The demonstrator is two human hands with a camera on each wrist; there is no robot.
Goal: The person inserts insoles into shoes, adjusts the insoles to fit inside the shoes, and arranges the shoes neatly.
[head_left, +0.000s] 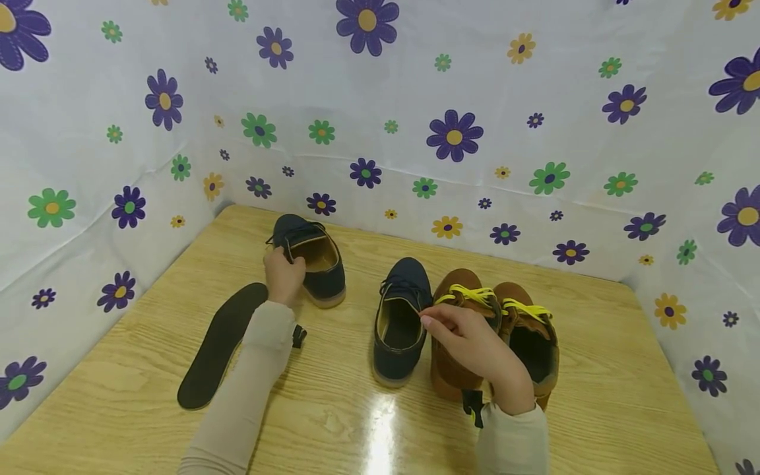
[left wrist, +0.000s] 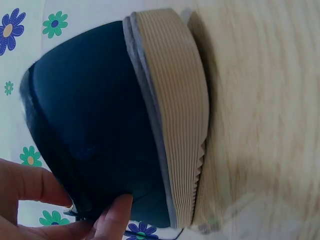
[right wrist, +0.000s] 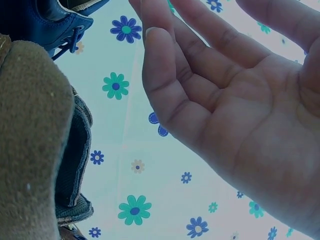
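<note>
Two navy lace-up shoes stand on the wooden table, toes away from me. My left hand [head_left: 284, 274] grips the left navy shoe [head_left: 325, 280] by its side near the laces. In the left wrist view, thumb and fingers pinch the dark upper of that shoe [left wrist: 95, 115], whose ribbed tan sole faces the table. My right hand [head_left: 466, 340] has thumb and forefinger pinched together at the collar of the right navy shoe [head_left: 393, 359]. The right wrist view shows this palm [right wrist: 250, 115] with bent fingers; the pinching fingertips lie outside that frame.
A black insole [head_left: 220, 346] lies at the left, beside my left forearm. Two brown shoes with yellow laces, a left one [head_left: 454, 359] partly under my right hand and a right one [head_left: 552, 356], stand close to the right navy shoe. Flower-printed cloth [head_left: 380, 86] encloses the table's back and sides.
</note>
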